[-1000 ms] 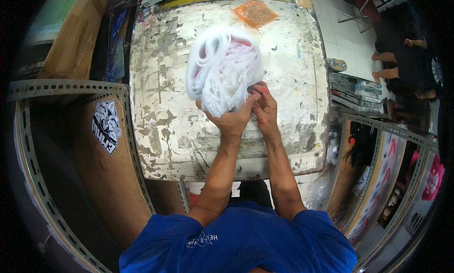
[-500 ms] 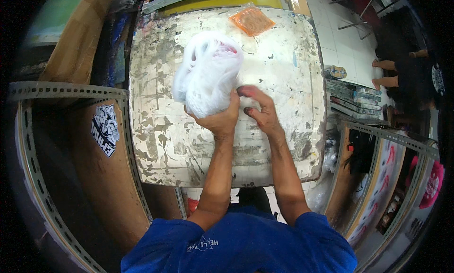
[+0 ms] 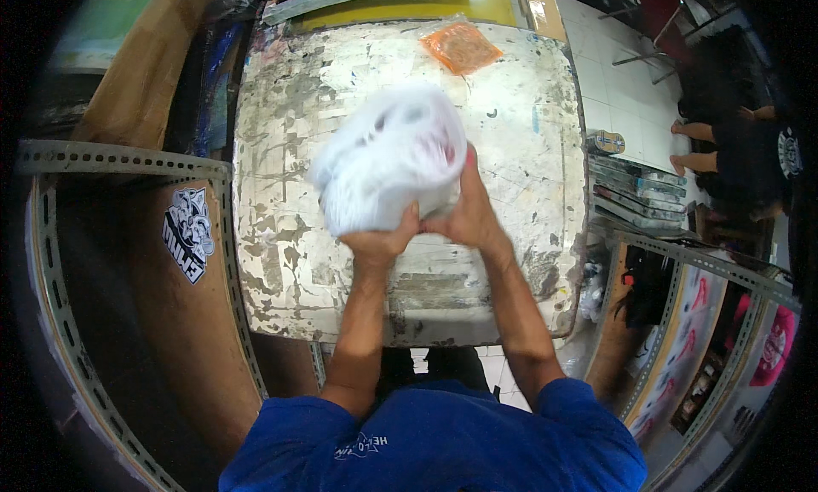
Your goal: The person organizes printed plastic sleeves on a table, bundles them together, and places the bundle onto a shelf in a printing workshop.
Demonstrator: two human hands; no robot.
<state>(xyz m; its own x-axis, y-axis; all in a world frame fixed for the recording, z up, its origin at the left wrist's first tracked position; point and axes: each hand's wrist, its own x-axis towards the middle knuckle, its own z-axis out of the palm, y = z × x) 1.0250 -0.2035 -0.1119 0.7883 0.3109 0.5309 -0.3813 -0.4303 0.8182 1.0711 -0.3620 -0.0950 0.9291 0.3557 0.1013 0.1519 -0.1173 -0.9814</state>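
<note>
Left hand [image 3: 379,243] and right hand [image 3: 467,219] both grip a bunched white garment [image 3: 388,155] (blurred) above the paint-crusted surface [image 3: 281,236]; risk: fabric could brush the orange packet [image 3: 461,47] at 12 o'clock

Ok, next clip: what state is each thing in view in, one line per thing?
white cloth bundle: bunched up, motion-blurred, held above the table by both hands.
left hand: closed on the bundle's lower edge.
right hand: closed on the bundle's right side.
work table: flat top, paint-stained and flaking.
orange plastic packet: lying flat at the table's far edge, untouched.
stacked flat frames: piled on the floor to the right.
</note>
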